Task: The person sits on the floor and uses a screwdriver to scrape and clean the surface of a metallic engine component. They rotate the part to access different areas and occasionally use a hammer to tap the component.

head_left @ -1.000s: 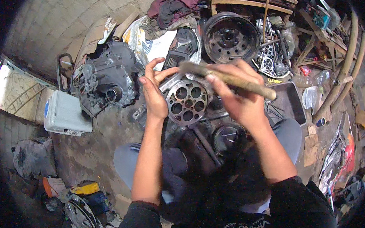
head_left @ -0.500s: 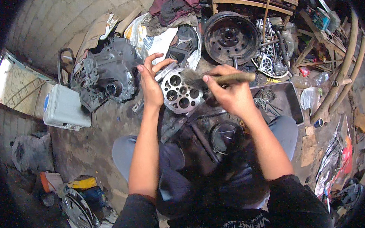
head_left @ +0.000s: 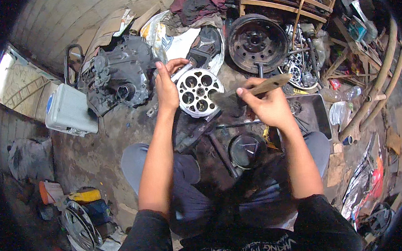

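My left hand (head_left: 167, 91) grips a round silver metal housing (head_left: 200, 92) by its left side, the fingers curled behind it. Its face, pierced by several round holes, is turned up toward me. A paintbrush (head_left: 273, 82) with a flat wooden handle is held in my right hand (head_left: 269, 106), thumb on top. The dark bristles are at the right edge of the housing, by one of its holes; they are smeared, so I cannot tell if they touch. Below the housing stands a dark metal frame (head_left: 220, 152).
A grey gearbox casing (head_left: 121, 70) and a grey plastic case (head_left: 71, 109) lie to the left. Ahead is a black wheel rim (head_left: 255, 25). On the right, a metal tray (head_left: 325, 114) holds small parts. A round dark dish (head_left: 247, 151) sits between my knees.
The brush has moved from the upper right of the housing's face to its right edge, its handle tilting up more. My left hand keeps its hold, and the housing's face has turned slightly.
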Action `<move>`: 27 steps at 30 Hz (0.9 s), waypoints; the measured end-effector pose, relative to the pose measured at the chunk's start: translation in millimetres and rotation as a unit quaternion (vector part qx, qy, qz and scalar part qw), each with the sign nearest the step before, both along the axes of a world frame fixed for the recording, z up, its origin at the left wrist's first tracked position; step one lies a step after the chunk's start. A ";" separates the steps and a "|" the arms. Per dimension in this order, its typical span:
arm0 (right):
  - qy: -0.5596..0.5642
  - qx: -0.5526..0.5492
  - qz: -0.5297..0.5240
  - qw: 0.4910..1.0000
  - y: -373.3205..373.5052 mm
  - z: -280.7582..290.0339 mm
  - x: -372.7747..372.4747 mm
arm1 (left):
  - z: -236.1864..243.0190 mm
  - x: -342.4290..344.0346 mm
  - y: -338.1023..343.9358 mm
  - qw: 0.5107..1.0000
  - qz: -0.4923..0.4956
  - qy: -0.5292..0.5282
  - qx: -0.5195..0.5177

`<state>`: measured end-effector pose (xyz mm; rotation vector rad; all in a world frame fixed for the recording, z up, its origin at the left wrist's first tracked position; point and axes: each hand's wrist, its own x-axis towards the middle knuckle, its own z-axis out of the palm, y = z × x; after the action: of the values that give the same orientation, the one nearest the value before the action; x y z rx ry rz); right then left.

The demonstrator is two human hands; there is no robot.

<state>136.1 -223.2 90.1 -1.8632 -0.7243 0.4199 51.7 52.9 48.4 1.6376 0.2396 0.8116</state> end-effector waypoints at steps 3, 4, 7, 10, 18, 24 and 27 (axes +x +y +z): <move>-0.107 0.100 -0.087 0.985 -2.6 -1.1 -1.0 | 5.6 -1.8 -3.9 0.999 0.024 0.020 0.020; -0.160 0.126 -0.117 0.972 -2.8 -0.4 -1.3 | 9.0 -3.7 -5.4 0.999 0.024 0.032 0.023; -0.179 0.115 0.042 0.976 -2.2 -13.6 -1.1 | 10.6 -6.2 -5.2 0.998 0.025 0.051 0.023; -0.202 0.072 0.124 0.969 -5.8 -7.5 -19.8 | 10.2 -6.7 -5.7 0.996 0.056 0.057 0.045; -0.242 0.084 0.032 0.966 -12.1 -14.3 -9.9 | 6.8 -10.1 -9.4 0.990 0.097 0.052 0.086; -0.194 0.101 0.089 0.972 -20.0 12.4 -38.7 | 10.1 -19.4 -12.6 0.978 0.111 0.008 0.175; -0.175 0.060 0.115 0.976 -16.0 -5.7 -37.2 | 14.0 -27.8 -15.4 0.960 0.105 -0.017 0.259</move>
<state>98.9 -239.2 84.4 -1.7642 -1.1855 0.1872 23.9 37.5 62.4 2.1102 0.1882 1.1311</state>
